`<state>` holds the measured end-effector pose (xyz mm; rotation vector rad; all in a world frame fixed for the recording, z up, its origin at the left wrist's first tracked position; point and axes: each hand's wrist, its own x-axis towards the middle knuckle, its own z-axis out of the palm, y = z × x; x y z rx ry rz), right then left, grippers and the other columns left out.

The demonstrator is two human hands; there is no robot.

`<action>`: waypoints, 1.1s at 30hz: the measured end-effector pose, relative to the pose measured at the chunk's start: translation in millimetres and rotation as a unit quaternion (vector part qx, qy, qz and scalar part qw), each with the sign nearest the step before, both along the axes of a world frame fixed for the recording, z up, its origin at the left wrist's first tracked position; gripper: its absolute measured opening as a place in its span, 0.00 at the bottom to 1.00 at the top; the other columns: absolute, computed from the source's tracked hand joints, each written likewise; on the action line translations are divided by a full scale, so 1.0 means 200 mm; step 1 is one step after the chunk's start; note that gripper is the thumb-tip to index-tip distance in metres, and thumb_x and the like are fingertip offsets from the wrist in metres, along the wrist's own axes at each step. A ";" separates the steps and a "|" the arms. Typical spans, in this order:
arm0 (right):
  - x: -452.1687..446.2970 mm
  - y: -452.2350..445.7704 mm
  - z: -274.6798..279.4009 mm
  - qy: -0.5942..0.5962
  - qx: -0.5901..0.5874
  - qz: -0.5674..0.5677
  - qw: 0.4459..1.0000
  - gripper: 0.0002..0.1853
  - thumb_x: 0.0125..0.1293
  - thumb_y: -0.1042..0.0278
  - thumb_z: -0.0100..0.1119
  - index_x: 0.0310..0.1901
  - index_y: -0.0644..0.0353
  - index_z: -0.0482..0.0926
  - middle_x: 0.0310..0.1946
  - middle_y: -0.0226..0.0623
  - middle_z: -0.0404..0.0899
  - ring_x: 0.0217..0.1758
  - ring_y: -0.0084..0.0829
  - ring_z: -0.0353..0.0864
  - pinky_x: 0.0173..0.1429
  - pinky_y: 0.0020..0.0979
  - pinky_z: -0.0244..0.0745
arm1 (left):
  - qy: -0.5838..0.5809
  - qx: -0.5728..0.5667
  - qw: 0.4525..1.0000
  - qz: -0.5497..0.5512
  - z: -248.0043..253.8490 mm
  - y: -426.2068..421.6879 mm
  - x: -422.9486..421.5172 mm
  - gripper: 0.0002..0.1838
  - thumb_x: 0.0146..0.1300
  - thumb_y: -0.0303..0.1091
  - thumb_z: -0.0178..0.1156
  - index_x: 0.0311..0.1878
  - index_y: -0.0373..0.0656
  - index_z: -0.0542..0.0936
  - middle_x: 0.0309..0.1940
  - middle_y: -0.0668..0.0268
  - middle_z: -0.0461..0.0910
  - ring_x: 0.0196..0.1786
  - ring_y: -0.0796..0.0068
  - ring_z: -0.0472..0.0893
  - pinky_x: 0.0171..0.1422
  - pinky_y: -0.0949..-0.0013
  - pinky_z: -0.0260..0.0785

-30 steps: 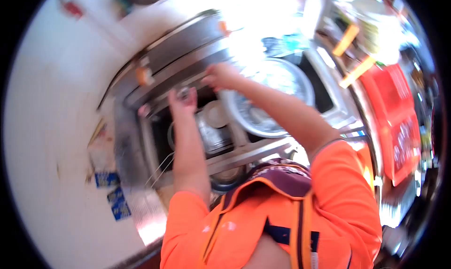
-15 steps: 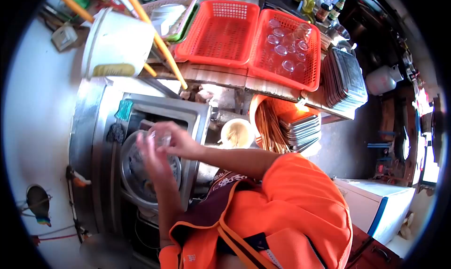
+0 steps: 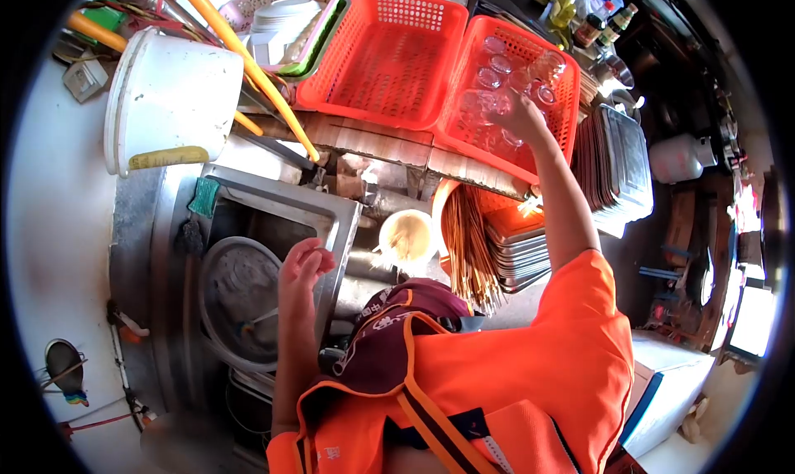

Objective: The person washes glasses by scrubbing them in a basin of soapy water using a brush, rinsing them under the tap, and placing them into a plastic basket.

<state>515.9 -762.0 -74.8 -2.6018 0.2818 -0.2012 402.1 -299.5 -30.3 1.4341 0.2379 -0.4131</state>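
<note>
Over the right red basket (image 3: 568,134), my right hand (image 3: 520,116) is closed round a clear glass (image 3: 480,103). Several other clear glasses (image 3: 500,64) stand in that basket. My left hand (image 3: 305,263) hangs above the sink's edge (image 3: 338,226), its fingers curled together; whether anything small is between them is hidden. Beside it, a round metal basin (image 3: 240,288) sits in the sink, with cloudy water and a light-coloured utensil in it.
Left of the glasses is another red basket (image 3: 389,60). A white bucket (image 3: 170,101) and orange poles (image 3: 248,64) are at the upper left. Stacked trays (image 3: 617,163) stand on the right. Below the table are a pale bucket (image 3: 406,235) and bundled sticks (image 3: 470,246).
The view has turned from the sink towards the baskets. My right hand has moved from over the basin to the right basket with the glass. My left hand has parted from it.
</note>
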 end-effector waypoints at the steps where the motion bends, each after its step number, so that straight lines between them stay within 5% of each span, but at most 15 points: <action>1: 0.02 0.03 0.08 0.081 -0.050 0.004 0.995 0.37 0.48 0.43 0.66 0.56 0.58 0.70 0.44 0.46 0.80 0.47 0.45 0.80 0.50 0.42 0.75 | -0.001 0.001 1.000 0.009 -0.02 0.02 -0.02 0.17 0.64 0.34 0.55 0.53 0.36 0.72 0.37 0.63 0.78 0.38 0.75 0.77 0.49 0.70 0.70; 6: 0.19 0.09 -0.01 0.216 -0.166 0.037 0.962 0.33 0.44 0.46 0.66 0.51 0.56 0.75 0.42 0.46 0.81 0.46 0.45 0.80 0.48 0.45 0.75 | 0.027 0.033 0.998 0.038 -0.03 0.13 -0.10 0.17 0.63 0.35 0.56 0.51 0.35 0.73 0.35 0.63 0.78 0.37 0.76 0.77 0.48 0.71 0.70; 9: 0.31 0.12 -0.15 0.267 -0.246 0.019 0.932 0.18 0.59 0.63 0.51 0.50 0.61 0.76 0.45 0.49 0.80 0.50 0.45 0.80 0.49 0.44 0.78 | 0.025 0.031 0.997 0.070 -0.03 0.21 -0.15 0.17 0.63 0.36 0.56 0.51 0.37 0.74 0.34 0.64 0.79 0.37 0.76 0.77 0.48 0.71 0.71; 14: 0.33 0.02 -0.33 0.136 -0.367 0.040 0.919 0.20 0.64 0.58 0.47 0.56 0.56 0.71 0.48 0.43 0.78 0.50 0.40 0.79 0.48 0.43 0.76 | 0.010 0.031 0.981 0.192 -0.06 0.58 -0.28 0.17 0.65 0.37 0.56 0.52 0.37 0.74 0.36 0.62 0.80 0.39 0.75 0.79 0.47 0.71 0.73; 17: 0.28 0.09 -0.14 -0.001 -0.323 0.008 0.946 0.23 0.66 0.54 0.48 0.60 0.52 0.67 0.52 0.38 0.75 0.53 0.37 0.77 0.51 0.42 0.73 | -0.013 0.072 0.948 0.311 -0.14 0.94 -0.41 0.17 0.64 0.37 0.57 0.52 0.38 0.74 0.38 0.63 0.80 0.39 0.77 0.79 0.46 0.72 0.73; 19: 0.20 0.40 0.11 -0.027 -0.243 0.017 0.970 0.23 0.62 0.50 0.57 0.56 0.51 0.71 0.47 0.39 0.78 0.48 0.39 0.81 0.45 0.41 0.76 | -0.026 0.096 0.920 0.379 -0.22 1.16 -0.51 0.17 0.63 0.36 0.58 0.52 0.38 0.75 0.39 0.64 0.80 0.38 0.77 0.79 0.45 0.73 0.72; 22: 0.04 0.97 0.26 -0.132 0.004 0.225 0.965 0.16 0.60 0.59 0.62 0.47 0.56 0.78 0.39 0.36 0.81 0.40 0.31 0.82 0.41 0.33 0.77 | 0.018 0.173 0.900 0.400 -0.43 1.42 -0.56 0.18 0.61 0.34 0.60 0.54 0.40 0.74 0.42 0.63 0.79 0.42 0.75 0.79 0.47 0.73 0.72; 26: -0.33 1.97 0.15 0.023 0.138 0.481 0.866 0.18 0.57 0.66 0.63 0.50 0.57 0.76 0.41 0.35 0.79 0.37 0.31 0.81 0.41 0.28 0.76 | -0.100 0.290 0.914 0.266 -0.58 1.49 -0.45 0.25 0.55 0.31 0.62 0.58 0.42 0.72 0.53 0.58 0.75 0.54 0.65 0.75 0.57 0.67 0.68; 30: -0.58 2.62 -0.15 -0.035 0.011 0.566 0.824 0.16 0.53 0.60 0.64 0.43 0.56 0.78 0.37 0.38 0.80 0.37 0.41 0.81 0.41 0.38 0.77 | -0.181 0.484 0.848 0.113 -0.50 1.49 -0.29 0.34 0.49 0.29 0.64 0.63 0.44 0.66 0.62 0.56 0.67 0.64 0.57 0.67 0.67 0.61 0.60; 33: -0.65 2.86 -0.40 0.084 -0.134 0.556 0.816 0.11 0.52 0.61 0.63 0.34 0.56 0.78 0.33 0.36 0.81 0.37 0.41 0.81 0.39 0.39 0.76 | -0.212 0.521 0.827 0.002 -0.58 1.50 -0.09 0.41 0.48 0.30 0.66 0.67 0.49 0.61 0.64 0.56 0.64 0.67 0.57 0.62 0.70 0.61 0.54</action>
